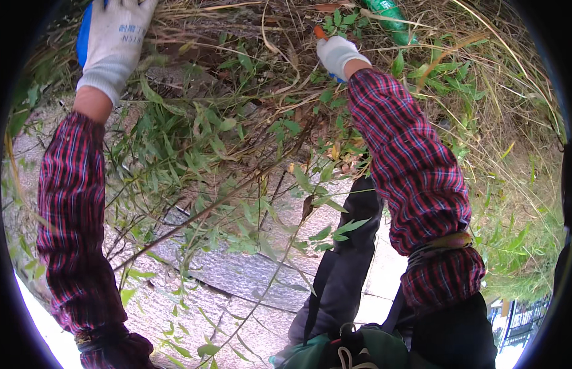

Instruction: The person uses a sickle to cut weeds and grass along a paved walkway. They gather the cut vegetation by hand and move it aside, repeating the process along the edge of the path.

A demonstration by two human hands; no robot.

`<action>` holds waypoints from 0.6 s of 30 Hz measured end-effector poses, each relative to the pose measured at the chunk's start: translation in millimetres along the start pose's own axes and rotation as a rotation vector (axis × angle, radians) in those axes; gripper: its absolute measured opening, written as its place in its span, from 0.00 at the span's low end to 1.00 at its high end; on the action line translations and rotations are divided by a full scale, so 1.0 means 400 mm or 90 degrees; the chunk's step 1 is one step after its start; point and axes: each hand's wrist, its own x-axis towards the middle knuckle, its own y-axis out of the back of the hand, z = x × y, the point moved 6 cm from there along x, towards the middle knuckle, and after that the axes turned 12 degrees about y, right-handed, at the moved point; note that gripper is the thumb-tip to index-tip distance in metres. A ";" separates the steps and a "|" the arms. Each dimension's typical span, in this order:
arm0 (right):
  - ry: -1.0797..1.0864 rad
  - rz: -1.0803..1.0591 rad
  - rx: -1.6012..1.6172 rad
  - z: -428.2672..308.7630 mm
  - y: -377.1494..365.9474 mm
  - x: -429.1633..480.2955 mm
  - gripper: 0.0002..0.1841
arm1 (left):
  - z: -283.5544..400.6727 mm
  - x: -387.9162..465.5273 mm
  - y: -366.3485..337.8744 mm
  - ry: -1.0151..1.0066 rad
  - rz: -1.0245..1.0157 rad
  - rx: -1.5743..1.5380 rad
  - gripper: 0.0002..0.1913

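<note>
Both my hands wear white knit work gloves with blue palms. My left hand (114, 44) reaches to the upper left among weeds and dry stalks; its fingertips are cut off by the frame's top edge and its palm is turned away, so whether it grips anything is hidden. My right hand (339, 54), at the upper middle, is closed around an orange handle (320, 32) whose working end is lost in the dry grass. A green plastic bottle (391, 19) lies in the grass to the right of that hand. Leafy weeds (175, 133) spread between my arms.
Stone paving slabs (249, 272) lie below, with long woody stems (198, 214) crossing over them. Dry grass (493, 106) covers the right side. My dark-trousered leg (355, 258) is at the lower middle. A metal fence (521, 325) shows at the lower right.
</note>
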 end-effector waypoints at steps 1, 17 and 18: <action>-0.021 0.029 0.148 0.014 0.001 0.001 0.19 | -0.005 0.005 -0.005 0.008 0.021 -0.007 0.27; -0.088 0.236 0.251 -0.017 -0.011 -0.178 0.29 | 0.008 0.077 -0.014 0.060 0.109 -0.093 0.09; -0.090 0.233 0.198 -0.013 0.003 -0.220 0.26 | 0.015 0.081 -0.026 0.066 0.095 -0.104 0.09</action>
